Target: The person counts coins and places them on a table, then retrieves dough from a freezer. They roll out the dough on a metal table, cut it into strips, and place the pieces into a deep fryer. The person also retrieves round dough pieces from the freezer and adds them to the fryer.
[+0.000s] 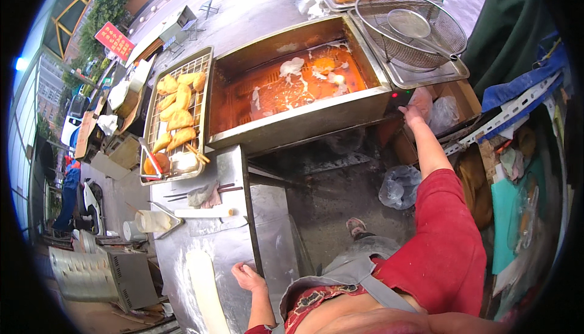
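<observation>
My right hand [410, 116] reaches to the right end of the metal deep fryer [301, 122], near a small red light; its fingertips touch the control side, and whether they grip a knob is unclear. An egg and white batter-like bits [292, 66] float in the reddish-brown oil [237, 92]. My left hand [248, 277], fingers curled, is at the edge of the floured metal worktop [173, 261], just right of a long strip of dough [203, 288]; nothing shows in it. A rolling pin [205, 212] and a cleaver-like blade [219, 226] lie farther up the worktop.
Fried pastries [180, 119] and red-handled tongs [153, 160] rest on a wire-racked tray [205, 71] left of the fryer. A mesh basket [410, 46] holding a strainer [408, 23] stands at right. A plastic bag [400, 188] lies below; a shoe [356, 227] shows on the floor.
</observation>
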Action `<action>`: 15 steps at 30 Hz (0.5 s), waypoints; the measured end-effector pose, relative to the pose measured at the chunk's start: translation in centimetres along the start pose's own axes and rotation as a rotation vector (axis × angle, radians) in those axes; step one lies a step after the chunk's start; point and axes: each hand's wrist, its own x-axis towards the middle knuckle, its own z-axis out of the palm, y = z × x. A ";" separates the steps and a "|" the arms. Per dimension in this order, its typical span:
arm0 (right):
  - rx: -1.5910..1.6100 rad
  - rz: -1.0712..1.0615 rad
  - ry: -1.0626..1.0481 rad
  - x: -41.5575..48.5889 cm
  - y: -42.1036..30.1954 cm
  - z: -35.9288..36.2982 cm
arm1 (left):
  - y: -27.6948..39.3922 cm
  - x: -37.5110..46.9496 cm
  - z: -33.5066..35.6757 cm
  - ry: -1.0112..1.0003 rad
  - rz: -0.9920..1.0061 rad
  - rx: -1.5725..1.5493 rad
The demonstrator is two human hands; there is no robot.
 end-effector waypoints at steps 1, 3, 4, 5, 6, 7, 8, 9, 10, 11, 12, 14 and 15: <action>-0.137 0.024 0.042 -1.2 -0.9 -0.3 | 0.0 0.1 -0.1 0.006 0.005 -0.011; -0.287 -0.114 0.142 -5.9 -2.0 0.1 | 0.1 0.1 -0.1 -0.002 0.005 -0.074; -0.299 -0.157 0.094 -8.3 -3.2 1.1 | 0.1 0.1 -0.1 0.019 0.025 -0.085; -0.332 -0.184 0.036 -11.2 -4.6 2.5 | 0.0 0.0 -0.1 0.027 0.011 -0.132; -0.294 -0.284 -0.035 -14.6 -6.1 4.4 | -0.2 0.1 -0.1 -0.037 -0.132 -0.225; -0.294 -0.365 -0.122 -18.2 -7.9 6.8 | -0.4 -0.1 0.0 -0.024 -0.145 -0.244; -0.160 -0.465 -0.241 -21.9 -10.1 9.4 | -0.8 -0.1 0.0 -0.003 -0.090 -0.278; -0.077 -0.452 -0.382 -26.2 -12.2 12.3 | -1.0 -0.2 0.2 -0.015 -0.129 -0.388; -0.043 -0.679 -0.446 -30.1 -14.5 14.6 | -1.4 -0.1 0.2 -0.031 -0.122 -0.459; 0.040 -0.865 -0.492 -34.0 -17.1 17.1 | -1.6 -0.1 0.4 -0.022 -0.152 -0.513; 0.108 -0.990 -0.507 -37.7 -19.9 19.5 | -1.9 0.1 0.3 -0.056 -0.160 -0.565; 0.230 -1.169 -0.506 -44.1 -25.5 23.3 | -2.3 0.4 -0.2 -0.141 -0.245 -0.676; 0.272 -1.231 -0.479 -46.7 -28.2 24.9 | -2.5 0.6 -0.6 -0.217 -0.260 -0.764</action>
